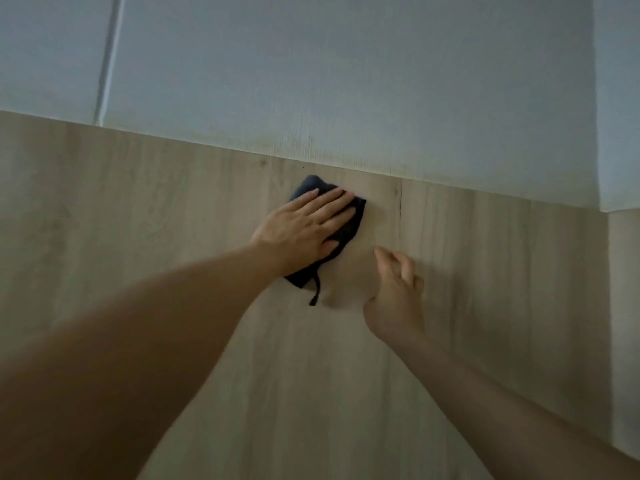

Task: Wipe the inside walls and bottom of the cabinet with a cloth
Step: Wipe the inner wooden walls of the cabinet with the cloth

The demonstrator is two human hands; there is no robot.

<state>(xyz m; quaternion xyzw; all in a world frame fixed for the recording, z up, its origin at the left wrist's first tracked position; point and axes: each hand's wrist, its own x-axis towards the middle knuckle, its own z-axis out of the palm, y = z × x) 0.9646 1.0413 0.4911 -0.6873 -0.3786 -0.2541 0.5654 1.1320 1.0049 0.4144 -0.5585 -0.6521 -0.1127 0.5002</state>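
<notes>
The left hand [304, 226] lies flat, fingers straight and together, pressing a dark cloth [349, 223] against the pale wood-grain panel [173, 237] of the cabinet. The cloth sits near the seam where that panel meets a white panel [346, 81]; a narrow loop [315, 289] of the cloth trails out below the wrist. The right hand [394, 296] is just beside the cloth, apart from it, fingers loosely curled and grasping nothing, fingertips close to the wood surface; contact cannot be confirmed. Both forearms are bare. A dark vertical mark [400, 202] shows in the grain right of the cloth.
</notes>
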